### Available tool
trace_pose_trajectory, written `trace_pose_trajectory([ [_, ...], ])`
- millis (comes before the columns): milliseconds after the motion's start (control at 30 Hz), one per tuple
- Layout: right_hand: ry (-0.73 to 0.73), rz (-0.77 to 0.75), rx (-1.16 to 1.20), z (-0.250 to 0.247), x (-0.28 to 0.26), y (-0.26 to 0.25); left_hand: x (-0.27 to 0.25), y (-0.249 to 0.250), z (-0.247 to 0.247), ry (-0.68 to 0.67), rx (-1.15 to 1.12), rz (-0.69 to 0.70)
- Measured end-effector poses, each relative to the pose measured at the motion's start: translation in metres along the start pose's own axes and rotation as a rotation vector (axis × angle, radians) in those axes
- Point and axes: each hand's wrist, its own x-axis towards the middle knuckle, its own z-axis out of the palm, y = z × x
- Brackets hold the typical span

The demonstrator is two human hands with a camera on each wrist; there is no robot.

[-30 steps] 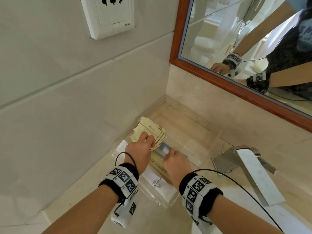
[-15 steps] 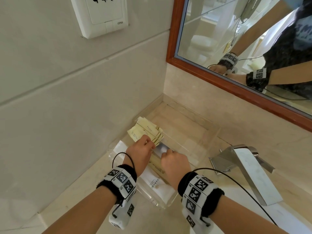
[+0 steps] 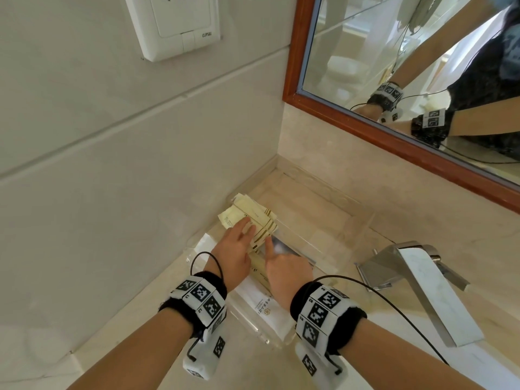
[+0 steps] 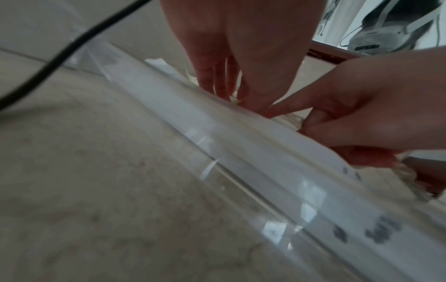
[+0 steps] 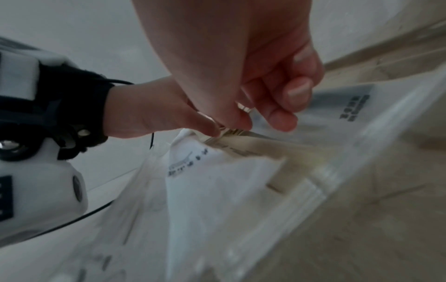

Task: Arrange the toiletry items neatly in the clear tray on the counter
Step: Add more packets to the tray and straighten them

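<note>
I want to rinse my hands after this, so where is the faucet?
In the head view the faucet stands on the counter at the right, just right of the clear tray and below the mirror.

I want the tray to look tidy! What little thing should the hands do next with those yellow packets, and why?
Probably nudge the yellow packets together so their edges line up. They lie fanned out and skewed at the far left end of the clear tray. The left hand already rests flat on them with straight fingers, and the right hand points a finger at their near edge.

Packets point(image 3: 254, 218) in the tray point(image 3: 363, 229) — far corner, faucet point(image 3: 416, 280) to its right.
</note>
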Motion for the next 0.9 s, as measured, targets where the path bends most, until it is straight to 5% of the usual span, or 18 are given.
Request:
trace_pose_trajectory([
  [467,-0.034,0.085,0.128,0.003,0.025,-0.009,0.006,0.014,-0.025,-0.072,0.554,-0.003],
  [900,-0.220,0.060,0.277,-0.010,0.040,0.006,0.011,0.011,-0.042,-0.154,0.600,-0.034],
])
